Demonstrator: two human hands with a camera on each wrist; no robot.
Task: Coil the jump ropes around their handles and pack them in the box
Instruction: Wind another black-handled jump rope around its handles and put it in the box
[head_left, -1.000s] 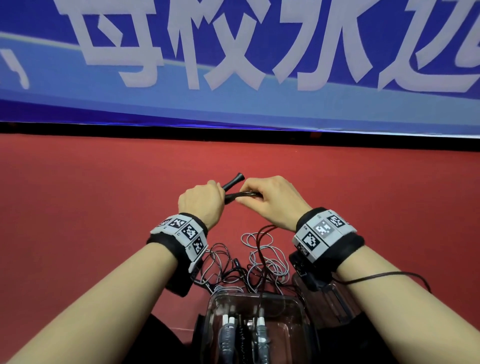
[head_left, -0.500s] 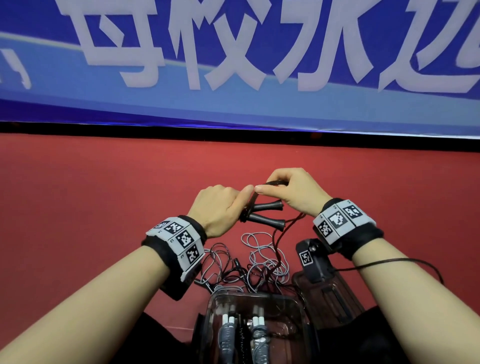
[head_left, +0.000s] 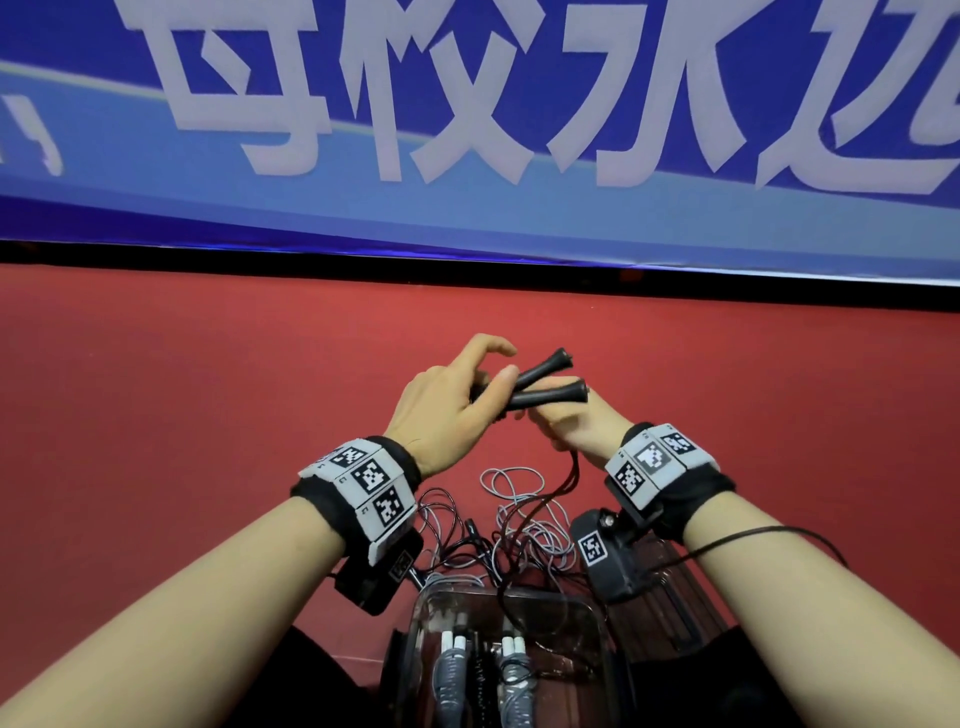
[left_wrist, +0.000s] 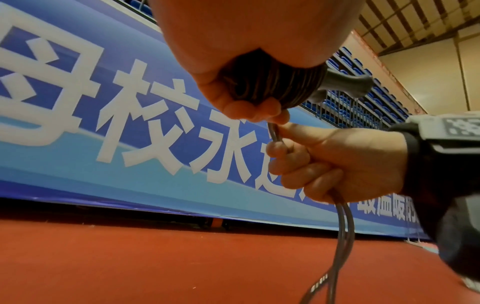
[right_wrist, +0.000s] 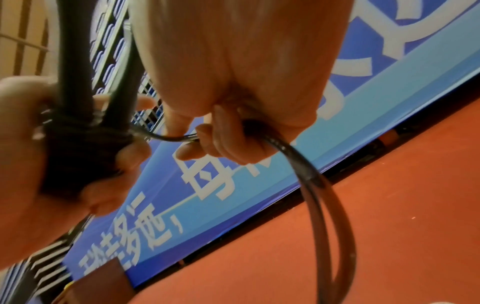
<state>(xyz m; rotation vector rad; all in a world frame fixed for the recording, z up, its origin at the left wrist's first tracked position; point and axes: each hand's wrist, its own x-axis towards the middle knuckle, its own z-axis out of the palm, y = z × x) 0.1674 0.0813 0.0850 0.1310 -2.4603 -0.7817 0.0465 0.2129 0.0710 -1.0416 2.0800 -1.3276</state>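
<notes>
My left hand grips two black jump rope handles held together above the red floor, their free ends pointing right. Dark rope turns are wound round the handles inside that fist. My right hand, just below the handles, grips the doubled black rope, which hangs down in a loop. A clear plastic box stands in front of me, with grey-and-white coiled ropes lying in it.
Loose grey and black ropes lie tangled on the red floor between my wrists and the box. A dark case sits right of the box. A blue banner lines the far wall.
The handles have swung from pointing lower right to pointing upper right. My right hand has passed from above them to beneath them, carrying the rope round.
</notes>
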